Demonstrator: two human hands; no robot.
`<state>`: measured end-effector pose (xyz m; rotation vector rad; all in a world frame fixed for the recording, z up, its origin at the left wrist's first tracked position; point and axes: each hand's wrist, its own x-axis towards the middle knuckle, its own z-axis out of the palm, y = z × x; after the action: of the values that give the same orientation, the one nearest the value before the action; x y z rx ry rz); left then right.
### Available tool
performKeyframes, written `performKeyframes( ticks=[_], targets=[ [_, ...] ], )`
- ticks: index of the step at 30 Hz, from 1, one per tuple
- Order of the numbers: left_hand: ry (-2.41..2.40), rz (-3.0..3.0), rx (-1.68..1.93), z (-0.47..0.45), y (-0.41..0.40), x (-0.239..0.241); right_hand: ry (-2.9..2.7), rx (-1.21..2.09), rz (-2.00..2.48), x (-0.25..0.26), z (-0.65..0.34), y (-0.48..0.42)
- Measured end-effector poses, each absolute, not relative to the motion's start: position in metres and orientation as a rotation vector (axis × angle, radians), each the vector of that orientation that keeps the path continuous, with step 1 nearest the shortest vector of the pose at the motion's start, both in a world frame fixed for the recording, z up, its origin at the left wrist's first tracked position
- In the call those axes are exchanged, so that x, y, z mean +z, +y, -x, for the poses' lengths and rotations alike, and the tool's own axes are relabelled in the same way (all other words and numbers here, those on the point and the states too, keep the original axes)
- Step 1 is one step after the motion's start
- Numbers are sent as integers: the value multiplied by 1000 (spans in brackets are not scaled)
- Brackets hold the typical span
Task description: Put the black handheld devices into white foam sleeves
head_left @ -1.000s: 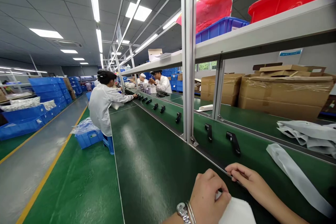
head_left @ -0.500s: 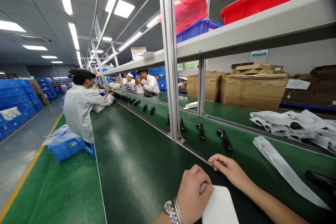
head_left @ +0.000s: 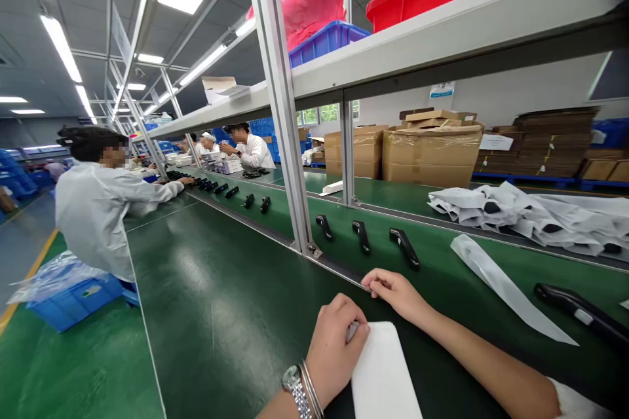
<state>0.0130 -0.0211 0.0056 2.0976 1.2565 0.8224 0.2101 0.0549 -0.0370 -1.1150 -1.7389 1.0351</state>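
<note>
My left hand (head_left: 338, 346), with a watch and bangles at its wrist, has its fingers curled at the upper left corner of a white flat stack of thin sheets or pouches (head_left: 386, 373). My right hand (head_left: 393, 292) is just beyond the stack, beside the metal strip along the bench. Its fingers are pinched together; anything between them is too hidden to make out. Past it, black angled handheld devices (head_left: 405, 249) lie in a spaced row. A white soft sleeve (head_left: 508, 288) lies to the right, with another black device (head_left: 582, 311) beside it.
A metal post (head_left: 282, 111) rises from the bench and carries a shelf (head_left: 442, 39) with red and blue bins. Wrapped white pieces (head_left: 521, 213) are piled at the right, with cardboard boxes (head_left: 427, 157) behind. A co-worker (head_left: 98, 196) sits at the left, near a blue crate (head_left: 76, 301).
The view has turned to the right, so the bench and devices appear farther left. Both hands keep much the same pose, the left still at the white stack's corner.
</note>
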Motion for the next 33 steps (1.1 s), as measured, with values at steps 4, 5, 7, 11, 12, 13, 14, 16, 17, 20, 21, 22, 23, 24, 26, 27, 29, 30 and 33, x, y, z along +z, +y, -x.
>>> performKeyframes(
  ticks=[4, 5, 7, 11, 12, 13, 14, 16, 17, 20, 21, 22, 23, 24, 26, 27, 29, 30, 33],
  targets=[
    [1251, -2102, 817, -14, -20, 5, -1721, 1053, 1132, -37, -211, 55],
    [1247, -2106, 815, -14, -19, 4, -1722, 1051, 1130, -37, -211, 55],
    [1238, -2117, 817, -15, -19, 4, -1726, 1036, 1125, -37, -211, 56],
    [1244, -2132, 818, -15, -18, 3, -1728, 1019, 1116, -38, -211, 56],
    [1247, -2131, 814, -15, -18, 3, -1725, 1023, 1117, -38, -211, 56],
    [1249, -2130, 810, -15, -18, 3, -1723, 1027, 1119, -38, -211, 56],
    [1249, -2128, 808, -15, -18, 3, -1722, 1029, 1123, -37, -212, 56],
    [1244, -2130, 810, -15, -18, 3, -1729, 1025, 1124, -36, -212, 56],
    [1240, -2134, 815, -15, -18, 4, -1734, 1020, 1122, -36, -213, 56],
    [1226, -2141, 827, -16, -18, 5, -1738, 1009, 1112, -36, -212, 55],
    [1237, -2139, 826, -16, -18, 5, -1735, 1013, 1112, -36, -211, 55],
    [1265, -2134, 816, -15, -18, 6, -1730, 1019, 1114, -37, -211, 55],
    [1311, -2130, 796, -14, -17, 7, -1723, 1030, 1122, -38, -210, 55],
    [1370, -2126, 763, -12, -17, 8, -1712, 1038, 1134, -38, -211, 55],
    [1487, -2128, 658, -9, -16, 11, -1711, 987, 1159, -35, -214, 58],
    [1529, -2132, 594, -7, -15, 12, -1729, 904, 1180, -33, -217, 61],
    [1554, -2148, 484, -4, -14, 14, -1789, 615, 1281, -27, -228, 71],
    [1542, -2161, 448, -4, -13, 14, -1813, 435, 1364, -23, -234, 77],
    [1467, -2210, 433, -5, -12, 12, -1772, 105, 1698, -19, -251, 97]
  ],
)
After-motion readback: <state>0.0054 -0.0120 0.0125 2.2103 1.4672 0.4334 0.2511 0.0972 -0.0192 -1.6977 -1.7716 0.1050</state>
